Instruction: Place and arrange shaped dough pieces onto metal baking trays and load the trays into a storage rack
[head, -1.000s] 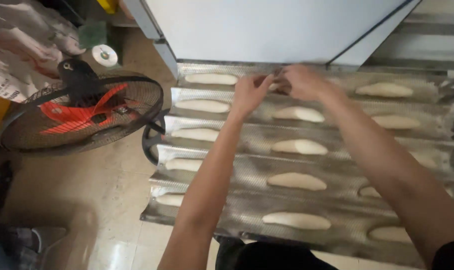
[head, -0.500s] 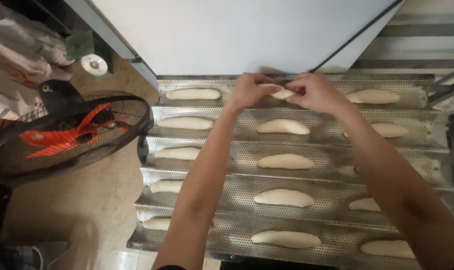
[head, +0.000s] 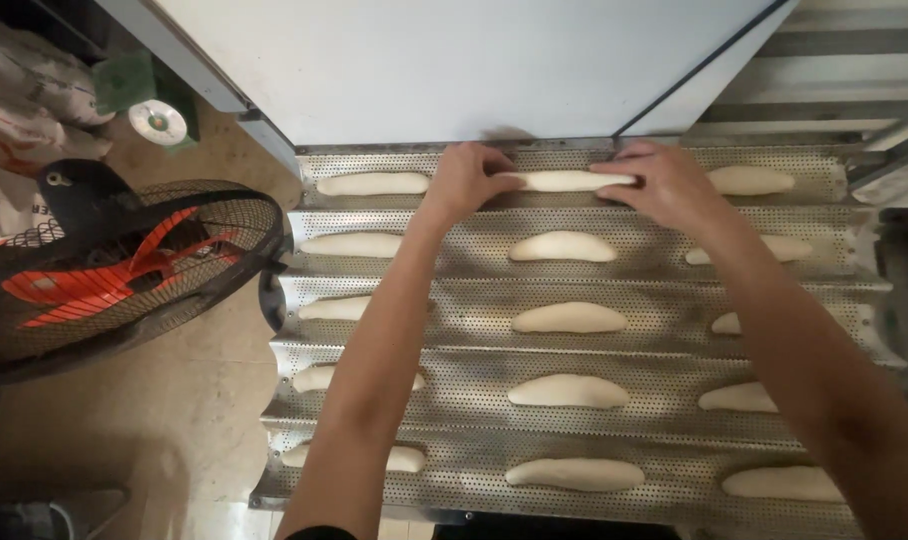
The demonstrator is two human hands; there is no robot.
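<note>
Left hand [head: 471, 178] and right hand [head: 659, 185] pinch opposite ends of a pale, long raw dough piece [head: 564, 181] over the perforated, channelled metal baking tray [head: 664, 345]. The dough looks soft, light and stretchy, likely to sag or dent. Best held at both ends, lightly.

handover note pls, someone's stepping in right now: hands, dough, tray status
Left hand: on the left end of a dough piece in the far groove of the perforated tray.
Right hand: on its right end.
Done: the tray's five grooves each hold three shaped pieces, some partly hidden by the arms.
Left: the middle far piece is not yet released.
A floor fan stands left of the tray.
</note>
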